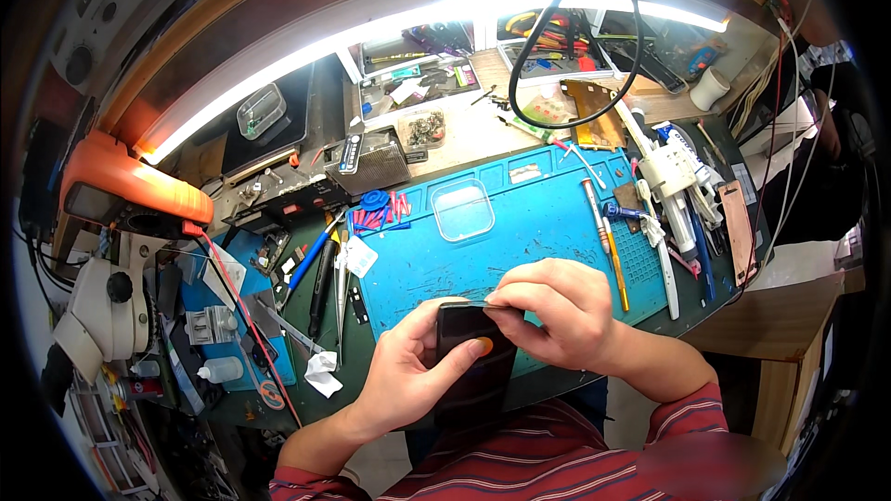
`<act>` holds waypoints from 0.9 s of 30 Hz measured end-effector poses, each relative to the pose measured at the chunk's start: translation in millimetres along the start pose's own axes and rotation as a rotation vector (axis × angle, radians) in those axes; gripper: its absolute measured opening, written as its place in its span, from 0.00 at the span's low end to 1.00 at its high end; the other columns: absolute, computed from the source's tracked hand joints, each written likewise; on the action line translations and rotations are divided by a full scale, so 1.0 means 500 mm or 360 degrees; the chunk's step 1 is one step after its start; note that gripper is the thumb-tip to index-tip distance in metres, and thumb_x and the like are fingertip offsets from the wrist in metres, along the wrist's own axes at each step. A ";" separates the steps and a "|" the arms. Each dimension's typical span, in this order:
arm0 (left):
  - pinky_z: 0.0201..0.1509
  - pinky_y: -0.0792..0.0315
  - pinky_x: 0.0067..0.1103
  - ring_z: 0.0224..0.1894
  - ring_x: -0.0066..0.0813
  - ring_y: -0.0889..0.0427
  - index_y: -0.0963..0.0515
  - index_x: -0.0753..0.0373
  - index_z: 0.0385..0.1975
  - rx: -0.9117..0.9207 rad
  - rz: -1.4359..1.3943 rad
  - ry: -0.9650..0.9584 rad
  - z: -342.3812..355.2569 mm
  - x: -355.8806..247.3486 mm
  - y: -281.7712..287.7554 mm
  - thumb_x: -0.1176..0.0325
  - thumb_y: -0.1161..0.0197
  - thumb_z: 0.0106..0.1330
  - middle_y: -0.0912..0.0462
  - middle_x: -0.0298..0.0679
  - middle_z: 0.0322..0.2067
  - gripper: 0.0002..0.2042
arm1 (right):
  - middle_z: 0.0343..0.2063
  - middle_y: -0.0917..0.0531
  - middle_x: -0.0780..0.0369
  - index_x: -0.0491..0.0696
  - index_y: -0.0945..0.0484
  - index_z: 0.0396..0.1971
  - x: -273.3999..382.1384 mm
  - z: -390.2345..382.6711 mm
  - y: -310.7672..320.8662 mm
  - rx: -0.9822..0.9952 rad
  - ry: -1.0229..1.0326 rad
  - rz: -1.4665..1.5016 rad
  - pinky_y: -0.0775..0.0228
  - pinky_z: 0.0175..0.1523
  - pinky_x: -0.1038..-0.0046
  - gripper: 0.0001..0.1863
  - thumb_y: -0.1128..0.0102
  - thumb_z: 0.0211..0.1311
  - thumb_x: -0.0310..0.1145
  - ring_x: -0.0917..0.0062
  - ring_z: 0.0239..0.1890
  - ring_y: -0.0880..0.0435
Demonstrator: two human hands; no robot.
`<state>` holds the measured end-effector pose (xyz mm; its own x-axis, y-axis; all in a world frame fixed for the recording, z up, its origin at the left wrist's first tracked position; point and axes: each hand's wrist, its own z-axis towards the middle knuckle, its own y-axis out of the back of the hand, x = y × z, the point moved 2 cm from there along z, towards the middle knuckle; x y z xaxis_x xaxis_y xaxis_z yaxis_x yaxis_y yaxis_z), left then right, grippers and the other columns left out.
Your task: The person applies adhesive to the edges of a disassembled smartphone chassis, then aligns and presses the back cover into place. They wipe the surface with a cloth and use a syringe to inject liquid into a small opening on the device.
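Just beyond my body, at the near edge of the blue work mat, I hold a dark, glossy smartphone. My left hand is closed around its left side, thumb pressed flat on the face beside a small round orange spot. At the top edge of the phone, my right hand is closed, with thumb and forefinger pinching the far right corner. Whether a thin tool or film lies between those fingertips cannot be made out. The lower end of the phone is in shadow against the striped shirt.
A clear plastic box sits on the mat. To its right lie screwdrivers and a white-handled brush. Tweezers and pens are at left, near crumpled tissue. An orange multimeter stands far left; a black cable hangs overhead.
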<state>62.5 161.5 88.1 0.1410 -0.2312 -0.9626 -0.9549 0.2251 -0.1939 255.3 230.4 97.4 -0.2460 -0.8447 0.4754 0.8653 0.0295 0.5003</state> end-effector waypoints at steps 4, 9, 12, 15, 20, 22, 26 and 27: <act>0.54 0.21 0.20 0.50 0.20 0.16 0.28 0.70 0.60 -0.0003 0.0010 0.0006 0.000 -0.001 0.000 0.76 0.35 0.72 0.16 0.40 0.49 0.19 | 0.32 0.15 0.61 0.45 0.18 0.37 0.000 0.002 0.003 -0.0013 -0.0008 0.0005 0.22 0.29 0.73 0.13 0.24 0.51 0.25 0.71 0.29 0.14; 0.54 0.21 0.20 0.50 0.20 0.16 0.28 0.70 0.60 -0.0003 0.0035 0.0001 0.000 0.000 0.002 0.75 0.35 0.72 0.15 0.40 0.49 0.19 | 0.32 0.15 0.61 0.44 0.19 0.36 -0.001 -0.002 0.002 0.0033 0.0017 0.0018 0.22 0.30 0.73 0.13 0.24 0.52 0.25 0.71 0.28 0.14; 0.54 0.21 0.20 0.50 0.20 0.16 0.28 0.70 0.60 -0.0003 0.0024 -0.0006 0.000 0.000 0.001 0.75 0.35 0.72 0.15 0.40 0.49 0.19 | 0.32 0.15 0.61 0.44 0.19 0.36 -0.002 -0.002 0.002 0.0044 0.0029 0.0018 0.22 0.30 0.73 0.13 0.25 0.52 0.25 0.71 0.28 0.14; 0.55 0.21 0.20 0.50 0.20 0.16 0.28 0.70 0.60 -0.0002 0.0013 -0.0010 0.001 0.002 0.002 0.75 0.35 0.72 0.15 0.40 0.49 0.19 | 0.32 0.15 0.61 0.44 0.19 0.36 -0.001 -0.001 0.002 0.0052 0.0030 0.0017 0.22 0.31 0.73 0.13 0.25 0.52 0.25 0.71 0.28 0.15; 0.55 0.21 0.20 0.50 0.20 0.17 0.28 0.70 0.60 -0.0004 0.0005 0.0005 0.000 -0.001 0.001 0.75 0.35 0.72 0.15 0.40 0.49 0.19 | 0.32 0.15 0.61 0.44 0.19 0.37 -0.002 -0.003 0.001 0.0051 0.0031 0.0009 0.22 0.31 0.73 0.13 0.25 0.53 0.25 0.72 0.28 0.15; 0.54 0.21 0.20 0.50 0.20 0.17 0.29 0.70 0.60 -0.0022 0.0024 0.0000 0.000 -0.003 0.000 0.75 0.35 0.72 0.15 0.39 0.48 0.19 | 0.32 0.15 0.61 0.44 0.19 0.37 -0.002 -0.003 0.001 0.0055 0.0028 0.0004 0.22 0.31 0.73 0.13 0.25 0.52 0.25 0.72 0.29 0.15; 0.53 0.22 0.19 0.48 0.19 0.17 0.29 0.70 0.60 -0.0021 0.0059 -0.0005 -0.001 -0.002 0.001 0.75 0.35 0.72 0.16 0.39 0.48 0.19 | 0.32 0.15 0.61 0.44 0.18 0.37 -0.002 -0.003 0.001 0.0055 0.0034 0.0005 0.22 0.31 0.73 0.13 0.24 0.52 0.25 0.71 0.29 0.15; 0.53 0.22 0.19 0.48 0.19 0.17 0.29 0.70 0.60 -0.0020 0.0059 -0.0003 -0.001 -0.002 0.001 0.75 0.35 0.72 0.16 0.38 0.48 0.19 | 0.32 0.15 0.61 0.44 0.18 0.37 -0.002 -0.003 0.000 0.0057 0.0034 0.0006 0.22 0.31 0.72 0.13 0.24 0.52 0.25 0.71 0.29 0.15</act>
<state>61.6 161.2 89.0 0.1062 -0.2209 -0.9695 -0.9626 0.2215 -0.1559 256.3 230.3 96.1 -0.2329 -0.8558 0.4618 0.8499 0.0517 0.5245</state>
